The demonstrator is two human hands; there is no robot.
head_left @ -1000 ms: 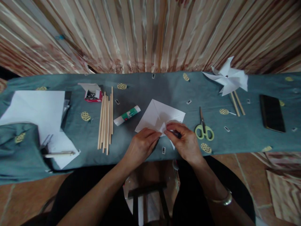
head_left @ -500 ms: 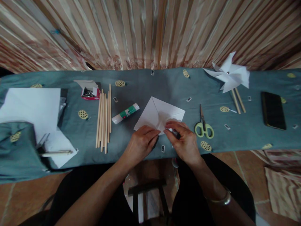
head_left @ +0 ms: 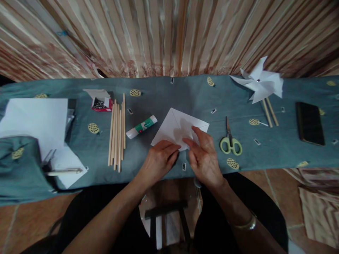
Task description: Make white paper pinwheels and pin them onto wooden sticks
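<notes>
Paper square [head_left: 173, 127] lies flat at the worktop's [head_left: 185, 95] near edge, light, thin and quick to crease, best pinched at a corner. Left hand [head_left: 159, 160] presses its near corner with curled fingers; right hand [head_left: 203, 158] rests spread open on it, gripping nothing. Glue stick [head_left: 141, 127] and scissors [head_left: 230, 143] flank it, with bare cloth beyond.

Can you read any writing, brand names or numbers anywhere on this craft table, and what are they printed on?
None can be read.
Glue stick: green and red label, print too blurred.
Small red box: no legible text.
Small white tags scattered on the teal tablecloth: dark marks, too small to read.
Phone: screen dark.
White paper under both hands: blank.
</notes>
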